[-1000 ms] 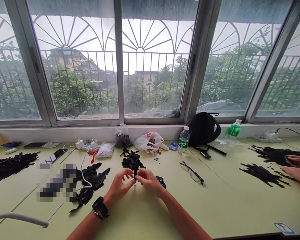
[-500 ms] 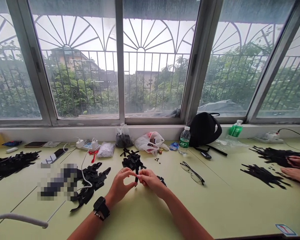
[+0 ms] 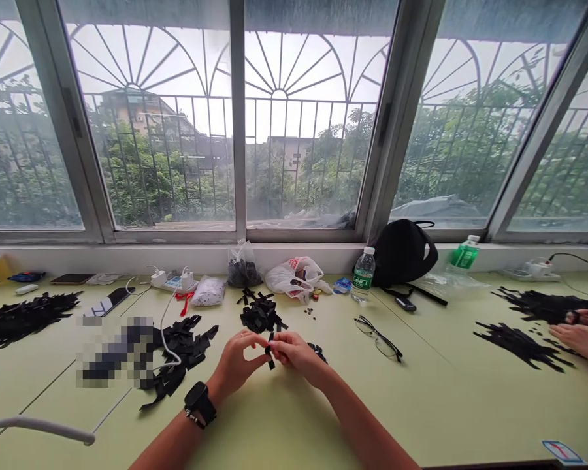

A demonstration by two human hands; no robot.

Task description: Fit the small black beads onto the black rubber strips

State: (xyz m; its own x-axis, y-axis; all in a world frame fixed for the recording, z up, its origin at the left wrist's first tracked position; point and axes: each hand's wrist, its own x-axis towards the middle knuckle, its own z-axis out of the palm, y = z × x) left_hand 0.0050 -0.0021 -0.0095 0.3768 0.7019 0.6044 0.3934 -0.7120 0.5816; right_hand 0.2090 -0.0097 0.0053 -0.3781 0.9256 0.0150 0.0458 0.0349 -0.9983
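Observation:
Between my two hands, above the middle of the table, is a short black fabric strip (image 3: 271, 361). My left hand (image 3: 240, 359), with a black watch (image 3: 200, 403) on its wrist, curls thumb and fingers round to the strip's left side. From the right, my right hand (image 3: 294, 352) pinches the strip near its upper part. Just beyond the fingertips lies a pile of similar black strips (image 3: 262, 313). A small cluster of dark pieces (image 3: 317, 352) is partly hidden behind my right hand.
Left stand more black strips (image 3: 191, 349) and a white cable (image 3: 164, 320). Glasses (image 3: 379, 339), a water bottle (image 3: 362, 277) and a black bag (image 3: 404, 254) sit to the right. At far right another person's hands (image 3: 583, 333) work by black strips (image 3: 519, 343). Plastic bags (image 3: 296, 279) line the window side.
The strip between my hands has tilted, its lower end now pointing slightly right. My hands stay almost in place. The other person's hands have shifted slightly.

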